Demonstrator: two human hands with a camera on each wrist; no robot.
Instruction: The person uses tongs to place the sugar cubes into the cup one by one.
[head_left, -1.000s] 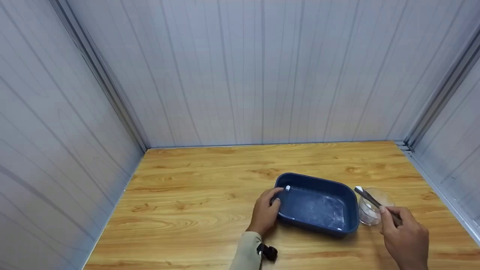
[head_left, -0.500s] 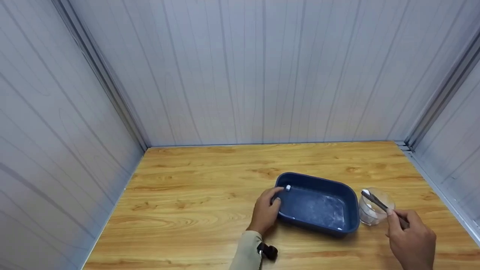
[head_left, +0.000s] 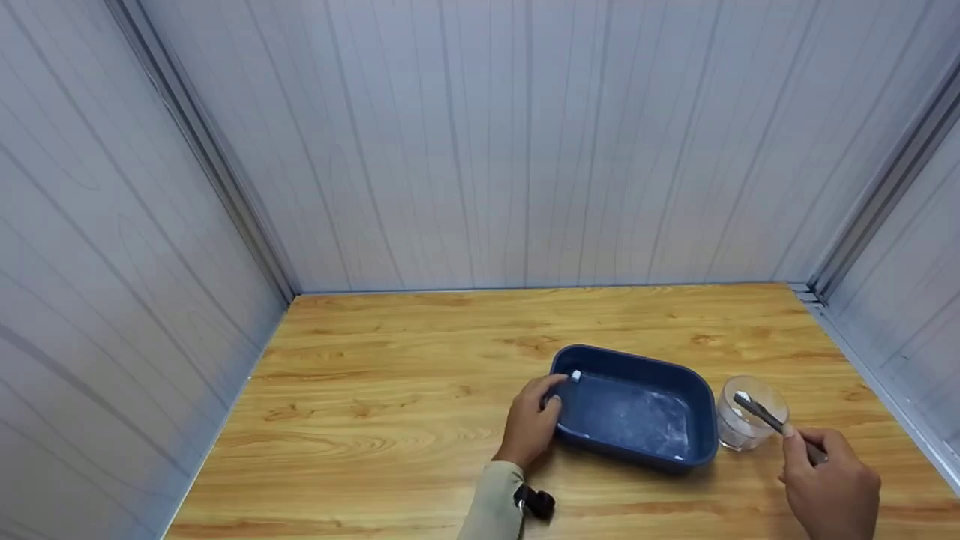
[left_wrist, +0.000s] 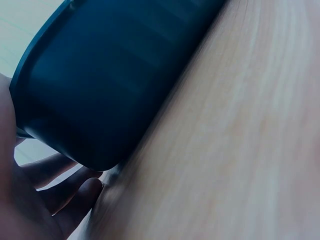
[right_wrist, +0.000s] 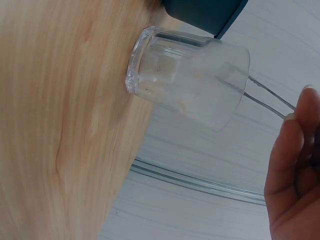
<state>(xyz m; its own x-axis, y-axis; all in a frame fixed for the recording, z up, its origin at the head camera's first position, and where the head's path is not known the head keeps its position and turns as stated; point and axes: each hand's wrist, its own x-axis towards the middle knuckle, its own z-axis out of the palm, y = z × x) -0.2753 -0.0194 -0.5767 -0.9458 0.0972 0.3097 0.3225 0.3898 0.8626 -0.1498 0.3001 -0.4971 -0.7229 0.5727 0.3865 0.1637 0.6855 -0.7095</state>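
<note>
My left hand (head_left: 531, 422) grips the left end of a dark blue rectangular dish (head_left: 626, 409), with fingers against its outer wall in the left wrist view. A small white cube (head_left: 576, 376) lies in the dish's far left corner. Right of the dish stands a clear glass (head_left: 739, 433), holding white pieces low down. My right hand (head_left: 831, 480) pinches slim metal tongs (head_left: 769, 417) above the table. Their tips reach inside the glass mouth in the right wrist view (right_wrist: 230, 77). White shows at the tips, but the frosted glass blurs what they hold.
The dish and glass stand close together on a wood-grain table (head_left: 390, 390). Whitish residue and a small white crumb (head_left: 678, 457) mark the dish floor. Pale panel walls (head_left: 480, 150) enclose the table at the back and both sides.
My right hand has moved right and slightly toward me, and the tongs have gone from beside the dish rim down into the glass. The left hand and dish have stayed put.
</note>
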